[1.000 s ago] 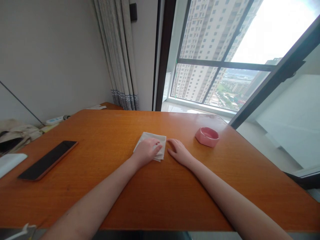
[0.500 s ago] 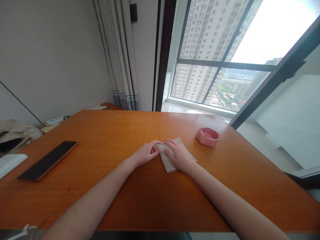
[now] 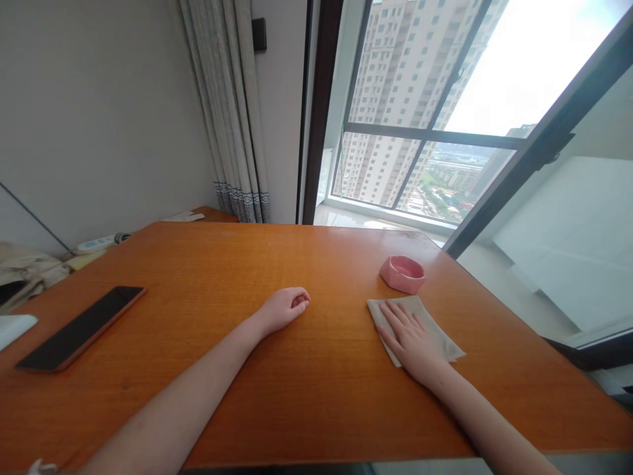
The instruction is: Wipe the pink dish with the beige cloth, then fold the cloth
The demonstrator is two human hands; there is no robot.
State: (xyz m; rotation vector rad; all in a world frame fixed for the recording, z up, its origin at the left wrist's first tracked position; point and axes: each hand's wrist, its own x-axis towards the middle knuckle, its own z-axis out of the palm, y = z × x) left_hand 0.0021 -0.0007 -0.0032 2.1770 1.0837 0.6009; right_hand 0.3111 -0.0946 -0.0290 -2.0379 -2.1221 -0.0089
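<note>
My right hand (image 3: 409, 340) lies flat with its fingers stretched over a folded beige cloth (image 3: 440, 334) on the wooden table (image 3: 222, 260). Part of the cloth is hidden beneath the palm. Just behind the cloth stands a pink, angular dish (image 3: 394, 279) that looks like an ashtray; my fingertips are close to it but apart. My left hand (image 3: 281, 310) rests on the tabletop near the middle, fingers curled in and closed, with nothing visible in them. A wide gap of bare wood separates it from the cloth.
A dark tablet-like device (image 3: 82, 330) with a reddish edge lies at the table's left. Beyond the left edge are crumpled fabric (image 3: 30, 267) and a white power strip (image 3: 99, 243). A curtain (image 3: 232, 119) and a window (image 3: 420, 132) are behind the table.
My right hand has slid the cloth rightward and nearer to me, away from my left hand. The left hand no longer touches the cloth, and its fingers have curled in.
</note>
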